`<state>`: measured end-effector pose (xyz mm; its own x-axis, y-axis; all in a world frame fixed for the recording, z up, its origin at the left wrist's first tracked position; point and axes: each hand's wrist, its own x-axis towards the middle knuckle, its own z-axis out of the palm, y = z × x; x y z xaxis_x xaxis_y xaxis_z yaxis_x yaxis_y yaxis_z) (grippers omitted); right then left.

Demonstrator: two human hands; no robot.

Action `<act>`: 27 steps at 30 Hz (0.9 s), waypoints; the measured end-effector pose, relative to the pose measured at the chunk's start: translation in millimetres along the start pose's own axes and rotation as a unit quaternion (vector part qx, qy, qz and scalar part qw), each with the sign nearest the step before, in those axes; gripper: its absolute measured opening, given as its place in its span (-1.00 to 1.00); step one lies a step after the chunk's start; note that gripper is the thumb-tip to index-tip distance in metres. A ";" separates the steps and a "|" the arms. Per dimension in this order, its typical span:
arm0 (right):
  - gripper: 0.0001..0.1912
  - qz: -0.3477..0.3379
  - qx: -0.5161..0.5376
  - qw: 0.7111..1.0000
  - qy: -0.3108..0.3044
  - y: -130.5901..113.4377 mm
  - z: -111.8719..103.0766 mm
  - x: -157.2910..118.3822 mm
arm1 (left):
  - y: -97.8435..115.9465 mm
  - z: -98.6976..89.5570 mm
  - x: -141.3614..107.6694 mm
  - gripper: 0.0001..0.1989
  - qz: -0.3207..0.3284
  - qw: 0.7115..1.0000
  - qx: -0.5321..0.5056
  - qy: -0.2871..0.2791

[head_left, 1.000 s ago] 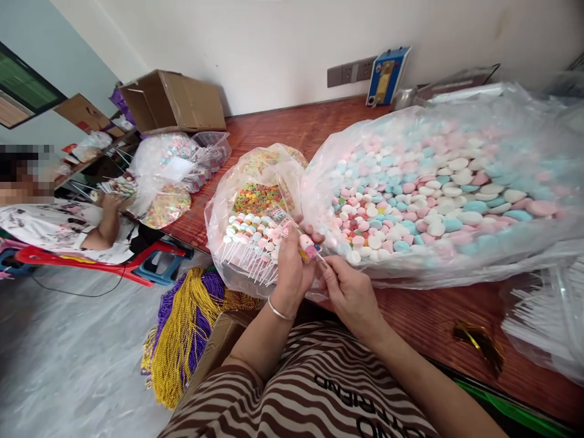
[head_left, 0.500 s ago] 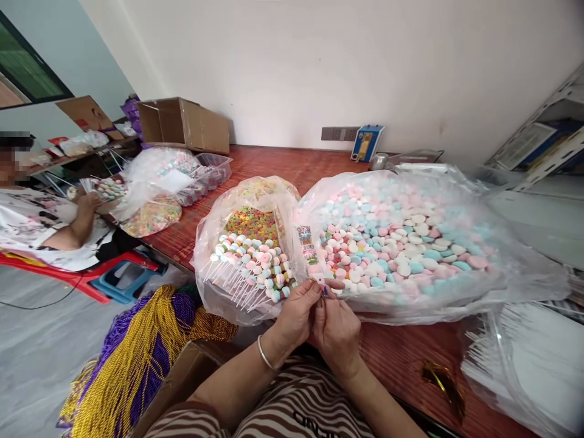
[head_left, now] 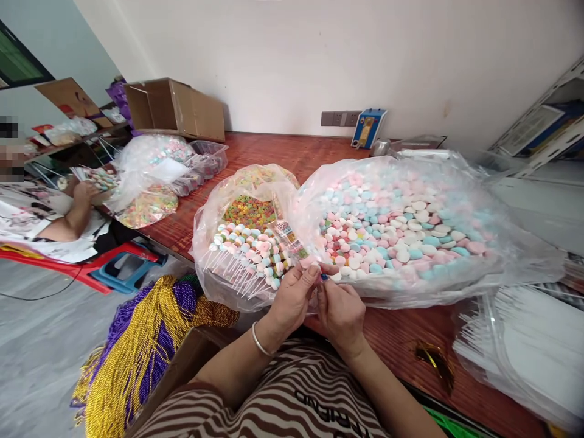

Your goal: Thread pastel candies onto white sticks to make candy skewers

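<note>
My left hand (head_left: 294, 298), a bracelet on its wrist, pinches the lower end of a small printed packet (head_left: 288, 237). My right hand (head_left: 341, 313) is closed close beside it, its fingertips at a small blue spot; what they hold is too small to name. Behind my left hand, candy skewers on white sticks (head_left: 250, 255) lie over ring-shaped candies (head_left: 249, 211) in a plastic bag. A larger clear bag (head_left: 456, 176) of pink, white and blue candies (head_left: 401, 234) spreads out beyond my right hand.
Gold and purple cords (head_left: 150, 359) hang at the lower left beside a cardboard box (head_left: 198, 350). White sticks in plastic (head_left: 524, 347) and gold foil (head_left: 435, 365) lie at the right. Far left, a person's hand (head_left: 84, 193) is near more candy. An open carton (head_left: 176, 109) stands behind.
The printed packet has tilted to the left, over the skewers' edge. My hands have parted slightly. The whole view has shifted a little.
</note>
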<state>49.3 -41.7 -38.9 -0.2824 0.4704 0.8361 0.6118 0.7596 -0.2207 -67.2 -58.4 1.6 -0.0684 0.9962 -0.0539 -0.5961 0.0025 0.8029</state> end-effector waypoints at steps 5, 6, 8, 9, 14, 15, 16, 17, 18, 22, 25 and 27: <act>-0.73 0.050 0.045 0.996 -0.056 -5.9 -8.1 -2.4 | -3.9 4.3 4.7 -0.61 0.009 0.999 -0.017 0.029; -0.71 0.055 0.056 0.995 -0.064 -6.0 -9.4 -3.6 | -5.4 5.5 4.3 -0.61 0.010 1.000 -0.017 0.024; -0.69 0.069 0.072 0.993 -0.070 -5.7 -10.8 -5.7 | -9.5 7.9 2.1 -0.61 0.012 1.000 -0.013 0.013; -0.69 0.076 0.077 0.992 -0.069 -5.5 -10.9 -6.4 | -11.9 8.8 0.7 -0.61 0.014 1.000 -0.008 0.006; -0.69 0.104 0.091 0.988 -0.065 -7.1 -7.1 -8.7 | -24.1 6.7 -3.1 -0.62 0.023 0.998 0.042 -0.037; -0.69 0.108 0.092 0.988 -0.063 -7.8 -5.7 -9.3 | -25.8 5.2 -3.0 -0.61 0.023 0.997 0.055 -0.042; -0.68 0.112 0.092 0.988 -0.061 -8.2 -4.3 -10.1 | -27.1 3.4 -2.5 -0.60 0.023 0.996 0.067 -0.046; -0.67 0.119 0.093 0.987 -0.056 -8.3 -3.0 -10.9 | -27.5 1.5 -1.8 -0.59 0.022 0.995 0.080 -0.048; -0.66 0.125 0.096 0.986 -0.054 -7.9 -2.2 -11.7 | -27.0 -0.7 -0.7 -0.59 0.021 0.994 0.092 -0.049; -0.65 0.169 0.156 0.968 -0.098 -0.1 -9.9 -10.0 | -12.7 -10.6 6.8 -0.59 0.014 0.988 0.150 -0.030; -0.67 0.284 0.215 0.930 -0.092 8.5 -24.6 0.3 | 4.3 -14.7 11.6 -0.56 0.036 0.977 0.210 -0.011; -0.66 0.328 0.262 0.904 -0.078 11.8 -30.9 10.7 | 10.6 -13.8 11.9 -0.52 0.034 0.972 0.232 -0.033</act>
<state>76.3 -41.5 -17.0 -0.1123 0.9239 0.3658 0.2625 0.3826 -0.8858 -85.4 -47.7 1.3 -0.0350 0.9988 0.0339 -0.1664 -0.0393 0.9853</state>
